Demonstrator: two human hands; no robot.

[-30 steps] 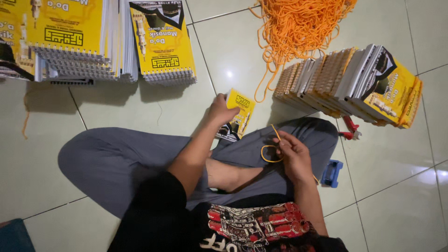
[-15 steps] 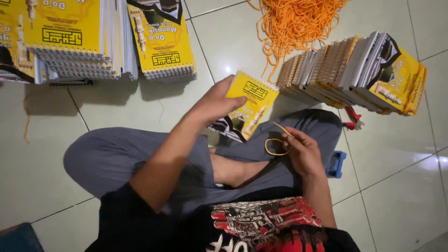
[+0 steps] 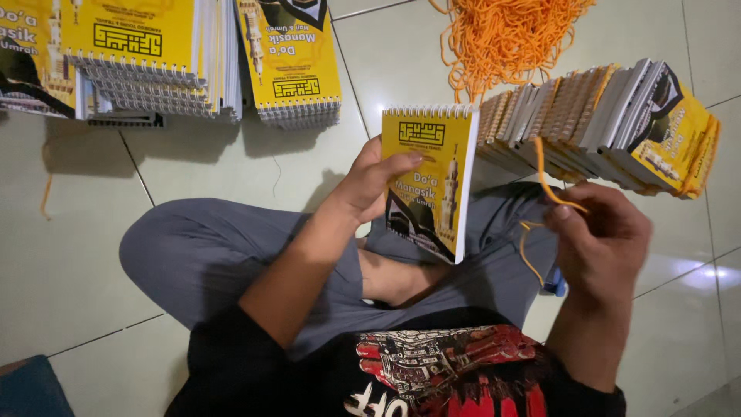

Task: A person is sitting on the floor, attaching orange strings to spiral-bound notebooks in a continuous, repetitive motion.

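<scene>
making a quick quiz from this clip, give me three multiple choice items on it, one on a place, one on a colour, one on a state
1. Where does the loose pile of cord lie?
A. on the floor tiles at the top of the view
B. on the person's lap
C. on top of the left stacks of booklets

2. What colour is the cord in the right hand?
A. blue
B. orange
C. white

3. How is the spiral-bound booklet held?
A. flat on the floor
B. lifted in the left hand, cover showing
C. gripped by both hands

Answers:
1. A: the pile of cord spreads on the floor tiles above the leaning row of booklets.
2. B: the cord pinched by the right hand is orange.
3. B: only the left hand grips the spiral-bound booklet, raised above the lap.
</scene>
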